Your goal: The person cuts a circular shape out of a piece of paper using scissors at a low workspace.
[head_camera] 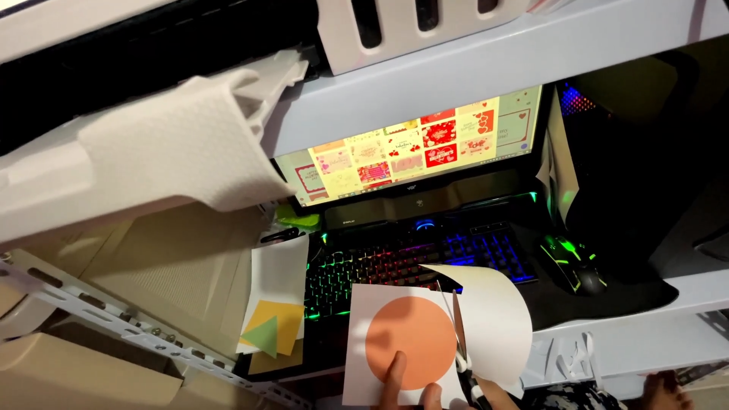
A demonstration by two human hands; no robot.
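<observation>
1. Left hand (406, 389) fingers (394, 372) pinched the white sheet (364, 304), fingertip on its flat orange circle (410, 343).
2. Right hand (493, 395) was closed on scissors (462, 342), blades just right of those fingers; cut paper curled away.

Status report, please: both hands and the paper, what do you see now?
Left hand pinching white paper with orange circle. Right hand on scissors, cutting along circle edge; cut strip curling up. Lit keyboard behind, nothing blocking.

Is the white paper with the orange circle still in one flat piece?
No. The white paper is partly cut: scissors run along the orange circle, and a strip curls away.
</observation>
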